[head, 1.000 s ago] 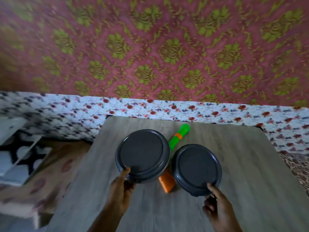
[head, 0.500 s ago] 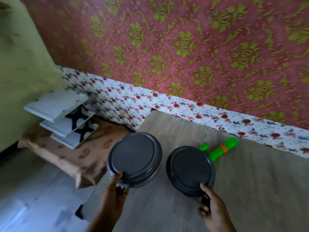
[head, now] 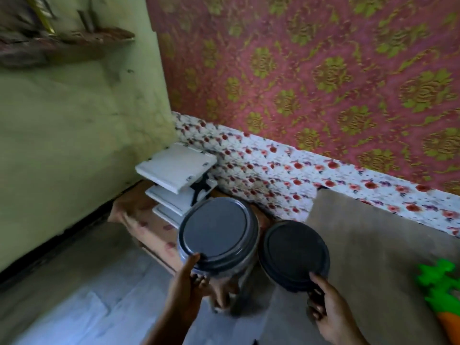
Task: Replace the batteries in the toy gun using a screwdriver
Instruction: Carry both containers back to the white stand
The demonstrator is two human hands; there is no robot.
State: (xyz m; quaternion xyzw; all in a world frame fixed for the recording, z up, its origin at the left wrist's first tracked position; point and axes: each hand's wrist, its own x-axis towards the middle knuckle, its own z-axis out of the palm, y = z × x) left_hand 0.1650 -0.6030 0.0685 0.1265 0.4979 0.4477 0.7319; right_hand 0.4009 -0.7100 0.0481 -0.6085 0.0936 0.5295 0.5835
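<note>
While each hand point(head: 189, 290) grips a jar point(head: 219, 235), floor point(head: 74, 282) lies left.

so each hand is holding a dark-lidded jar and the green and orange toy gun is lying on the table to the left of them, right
Not quite. In the head view the left hand and right hand do each hold a dark-lidded jar, the left jar and the right jar, but the green and orange toy gun lies on the table to their right, at the frame's edge.

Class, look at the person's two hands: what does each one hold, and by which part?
The left hand grips the left jar at its lid's near rim; the right hand grips the right jar likewise.
</note>
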